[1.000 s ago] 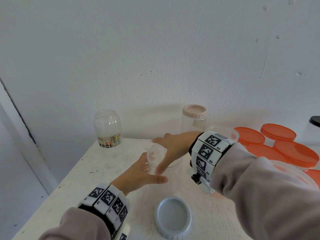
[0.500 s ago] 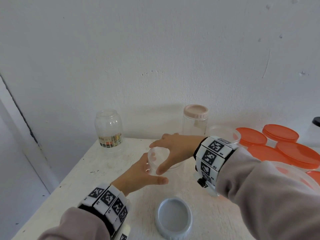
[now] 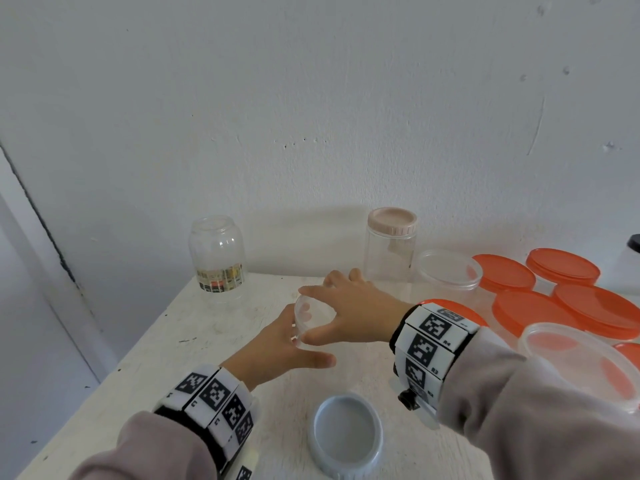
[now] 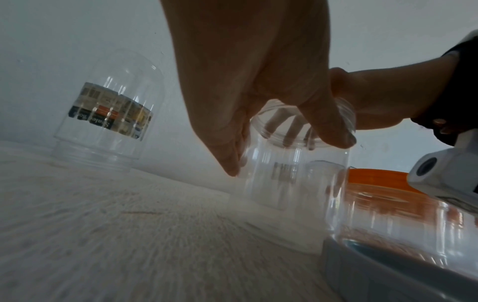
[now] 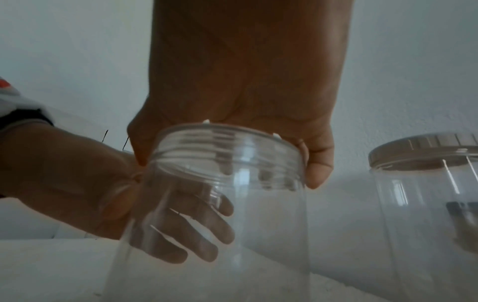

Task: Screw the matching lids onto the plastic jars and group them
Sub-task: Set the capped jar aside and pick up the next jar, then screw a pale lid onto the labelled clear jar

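A clear lidless plastic jar (image 3: 309, 322) stands upright in the middle of the white table (image 3: 214, 327). My left hand (image 3: 284, 348) wraps its body from the left, thumb in front. From above, my right hand (image 3: 346, 310) grips the threaded neck, fingers and thumb curled over the rim. The left wrist view shows the jar (image 4: 292, 179) under my left hand (image 4: 282, 151), with the right hand (image 4: 375, 98) reaching in. In the right wrist view my right hand (image 5: 227, 159) caps the jar (image 5: 220, 224); left hand (image 5: 155, 214) fingers show through it. A grey lid (image 3: 346, 441) lies top down near me.
A labelled clear jar (image 3: 216, 258) stands at the back left. Against the wall is a jar with a beige lid (image 3: 391, 244). Several orange-lidded tubs (image 3: 561, 271) and two open clear tubs (image 3: 446, 275) fill the right side. The table's left edge is close.
My right hand has turned on the jar's mouth, its wrist swinging to the right. The left hand and the jar have stayed where they were.
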The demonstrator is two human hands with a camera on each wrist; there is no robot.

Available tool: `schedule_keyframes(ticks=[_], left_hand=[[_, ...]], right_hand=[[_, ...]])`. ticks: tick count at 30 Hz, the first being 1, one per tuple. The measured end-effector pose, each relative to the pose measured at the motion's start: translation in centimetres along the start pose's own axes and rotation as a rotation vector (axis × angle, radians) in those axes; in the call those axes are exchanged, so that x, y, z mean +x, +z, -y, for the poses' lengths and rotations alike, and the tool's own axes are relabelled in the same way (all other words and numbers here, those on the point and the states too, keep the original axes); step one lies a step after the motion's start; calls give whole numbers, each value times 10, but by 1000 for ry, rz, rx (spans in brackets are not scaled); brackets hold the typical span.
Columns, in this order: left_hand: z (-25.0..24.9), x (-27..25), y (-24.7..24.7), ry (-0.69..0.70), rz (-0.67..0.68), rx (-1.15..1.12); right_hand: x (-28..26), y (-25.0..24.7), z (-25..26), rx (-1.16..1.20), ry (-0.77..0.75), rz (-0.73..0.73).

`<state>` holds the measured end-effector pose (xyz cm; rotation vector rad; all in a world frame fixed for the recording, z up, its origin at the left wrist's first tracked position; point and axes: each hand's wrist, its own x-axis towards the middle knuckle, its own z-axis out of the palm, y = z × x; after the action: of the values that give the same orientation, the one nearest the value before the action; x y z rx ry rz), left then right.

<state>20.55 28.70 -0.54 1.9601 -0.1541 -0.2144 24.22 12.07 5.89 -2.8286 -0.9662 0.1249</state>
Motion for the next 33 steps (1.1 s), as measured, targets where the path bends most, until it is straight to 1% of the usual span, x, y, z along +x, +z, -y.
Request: schedule_keyframes(ticks=[6, 13, 20, 23, 25, 27, 29, 33], left_hand=[[-6, -4, 0, 3, 23, -21], [-11, -5, 2, -20, 6, 14], [-11, -6, 2, -24, 41, 25], [-17, -6, -4, -9, 87, 208], [-25, -7, -16, 6, 144, 369], [-32, -5, -34, 44, 149, 561], [-42, 0, -55, 77, 80, 778], [-57, 24, -102, 167, -115, 1067]], right_hand=[[-2, 7, 3, 106, 37, -57], [-2, 13, 1, 158, 36, -71], [-1, 17, -1, 235, 43, -102], [-2, 18, -1, 249, 43, -114], [-3, 18, -2, 258, 43, -111], [-4, 17, -2, 257, 43, -102], [-3, 17, -3, 255, 48, -95], [-3, 18, -2, 260, 80, -107]])
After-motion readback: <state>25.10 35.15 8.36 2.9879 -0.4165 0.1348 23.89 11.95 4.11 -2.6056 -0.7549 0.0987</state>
